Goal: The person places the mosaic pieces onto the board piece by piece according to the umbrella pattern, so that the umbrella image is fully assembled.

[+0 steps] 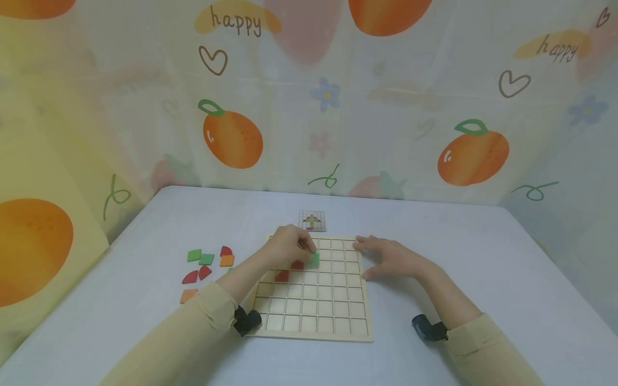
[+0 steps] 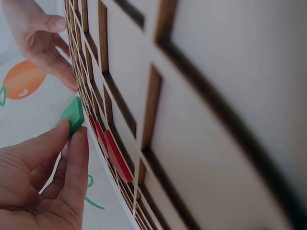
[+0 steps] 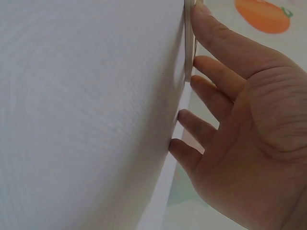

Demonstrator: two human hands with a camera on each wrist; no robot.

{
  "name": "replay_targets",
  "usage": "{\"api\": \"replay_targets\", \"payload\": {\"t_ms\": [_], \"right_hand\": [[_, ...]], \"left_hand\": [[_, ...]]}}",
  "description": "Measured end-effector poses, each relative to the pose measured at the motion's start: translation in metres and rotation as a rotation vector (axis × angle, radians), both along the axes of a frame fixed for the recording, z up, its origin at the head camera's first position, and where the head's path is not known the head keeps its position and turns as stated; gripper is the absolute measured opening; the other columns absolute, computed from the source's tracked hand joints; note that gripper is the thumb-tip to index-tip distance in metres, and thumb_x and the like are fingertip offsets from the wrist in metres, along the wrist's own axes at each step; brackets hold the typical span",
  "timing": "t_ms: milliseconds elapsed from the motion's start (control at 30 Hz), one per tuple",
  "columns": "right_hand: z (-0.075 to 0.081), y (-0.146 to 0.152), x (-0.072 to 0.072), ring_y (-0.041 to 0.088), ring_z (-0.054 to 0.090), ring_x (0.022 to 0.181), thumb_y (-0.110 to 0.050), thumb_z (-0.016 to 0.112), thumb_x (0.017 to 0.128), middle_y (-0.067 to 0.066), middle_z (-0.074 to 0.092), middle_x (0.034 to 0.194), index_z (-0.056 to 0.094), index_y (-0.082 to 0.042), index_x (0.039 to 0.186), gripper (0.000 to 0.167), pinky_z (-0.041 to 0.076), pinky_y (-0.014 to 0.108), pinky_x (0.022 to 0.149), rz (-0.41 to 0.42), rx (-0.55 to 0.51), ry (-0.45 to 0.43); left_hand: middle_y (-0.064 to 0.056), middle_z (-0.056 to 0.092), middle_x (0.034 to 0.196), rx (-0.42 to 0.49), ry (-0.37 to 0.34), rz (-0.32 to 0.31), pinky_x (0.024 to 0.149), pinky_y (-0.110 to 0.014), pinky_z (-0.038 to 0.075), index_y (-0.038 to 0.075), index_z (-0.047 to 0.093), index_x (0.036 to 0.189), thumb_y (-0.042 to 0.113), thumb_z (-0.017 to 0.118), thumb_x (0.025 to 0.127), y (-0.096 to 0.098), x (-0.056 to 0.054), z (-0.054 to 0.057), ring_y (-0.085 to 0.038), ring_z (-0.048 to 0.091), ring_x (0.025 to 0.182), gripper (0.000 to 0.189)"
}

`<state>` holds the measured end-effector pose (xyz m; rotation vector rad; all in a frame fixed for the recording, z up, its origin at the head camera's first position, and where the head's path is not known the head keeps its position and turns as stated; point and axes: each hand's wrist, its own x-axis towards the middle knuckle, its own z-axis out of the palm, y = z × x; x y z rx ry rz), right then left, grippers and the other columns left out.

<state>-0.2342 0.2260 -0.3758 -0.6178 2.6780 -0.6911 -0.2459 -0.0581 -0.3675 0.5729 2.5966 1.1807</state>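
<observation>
Between thumb and fingertips my left hand [image 1: 288, 246] pinches a green square tile [image 2: 73, 115], held over the upper part of a wooden grid board [image 1: 309, 324]. Red quarter-round tiles [image 1: 282, 276] lie in cells just left of that tile; in the left wrist view the red tiles [image 2: 117, 155] sit in the grid in a row. My right hand [image 1: 393, 257] rests at the board's right edge, fingers spread. In the right wrist view its thumb and fingertips [image 3: 201, 62] touch the board's edge [image 3: 188, 48], and the lower fingers meet the white tabletop.
Loose green [image 1: 206, 259], red [image 1: 190, 277] and orange tiles [image 1: 226, 261] lie on the white table [image 1: 145, 257] left of the board. Behind the board is a small pattern card [image 1: 311, 220] with a coloured figure on a grid. A printed curtain [image 1: 309, 118] hangs behind the table.
</observation>
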Motion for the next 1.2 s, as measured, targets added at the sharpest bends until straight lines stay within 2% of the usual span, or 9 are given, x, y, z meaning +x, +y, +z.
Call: {"api": "replay_targets", "payload": {"t_ms": [367,533,667,867,1200], "right_hand": [[-0.002,0.0005,-0.002,0.039,0.023,0.152,-0.035,0.08,0.079,0.007,0.036,0.16,0.05,-0.013,0.145,0.076,0.02,0.06,0.121,-0.003,0.011,0.001],[-0.0019,0.0004,-0.0018,0.039,0.022,0.152,-0.035,0.08,0.079,0.006,0.036,0.161,0.05,-0.013,0.145,0.076,0.02,0.06,0.121,-0.007,0.009,-0.002],[-0.003,0.0001,-0.0026,0.039,0.022,0.153,-0.036,0.08,0.079,0.005,0.036,0.161,0.049,-0.014,0.146,0.077,0.02,0.061,0.121,-0.013,0.018,-0.003],[-0.0044,0.0011,-0.0035,0.039,0.022,0.152,-0.037,0.079,0.08,0.005,0.036,0.161,0.049,-0.015,0.146,0.076,0.02,0.061,0.121,-0.008,0.015,0.002],[-0.0039,0.001,-0.0028,0.039,0.022,0.152,-0.037,0.08,0.079,0.006,0.036,0.161,0.049,-0.015,0.146,0.077,0.02,0.061,0.121,-0.013,0.01,-0.004]], "left_hand": [[-0.003,0.07,0.086,-0.048,0.017,-0.015,0.071,-0.022,0.047,0.008,0.074,0.084,0.005,0.076,0.08,0.0007,-0.0004,-0.003,-0.013,0.057,0.079,0.006],[-0.001,0.072,0.086,-0.097,0.035,-0.022,0.073,-0.023,0.049,0.01,0.075,0.083,0.006,0.077,0.081,0.0023,0.0008,-0.0028,-0.012,0.059,0.08,0.005],[0.0,0.075,0.086,-0.13,0.063,-0.026,0.077,-0.026,0.052,0.011,0.076,0.082,0.008,0.078,0.081,0.0033,0.0026,-0.0021,-0.011,0.062,0.082,0.004],[-0.001,0.078,0.089,-0.145,0.105,-0.04,0.087,-0.034,0.055,0.012,0.079,0.085,0.01,0.075,0.084,0.0026,0.0041,-0.0009,-0.016,0.069,0.096,0.004],[0.001,0.079,0.091,-0.167,0.117,-0.032,0.092,-0.037,0.054,0.015,0.08,0.087,0.015,0.075,0.086,0.0023,0.0031,-0.0015,-0.018,0.07,0.102,0.006]]}}
